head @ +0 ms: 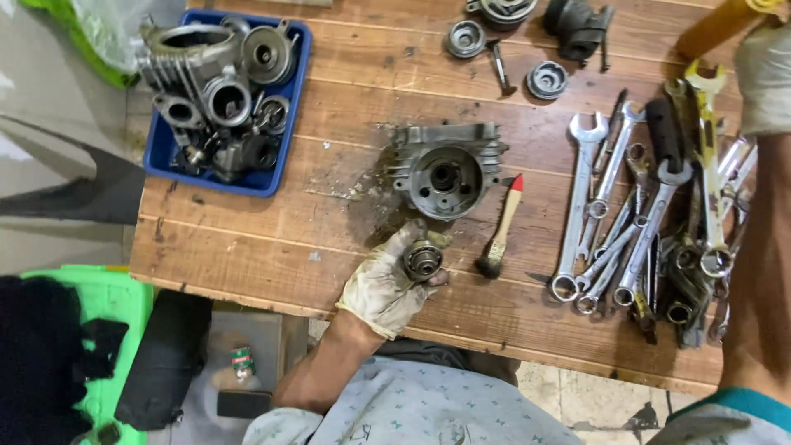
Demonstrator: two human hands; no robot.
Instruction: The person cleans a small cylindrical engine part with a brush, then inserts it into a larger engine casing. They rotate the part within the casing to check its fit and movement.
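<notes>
My left hand (389,280), in a dirty white glove, holds a small round metal bearing part (423,260) just above the wooden table (247,239). Right behind it sits a grey finned engine casing (446,169), its round opening facing up. A small brush with a red-tipped wooden handle (501,227) lies to the right of my left hand. My right hand (765,78), also gloved, reaches to the far right edge of the table over a pile of wrenches (643,214); what it grips is cut off by the frame edge.
A blue tray (292,107) full of grey engine parts stands at the back left. Loose round metal parts (504,41) lie along the far edge. A green bin (115,297) and a dark bag (165,354) sit below the table's near left.
</notes>
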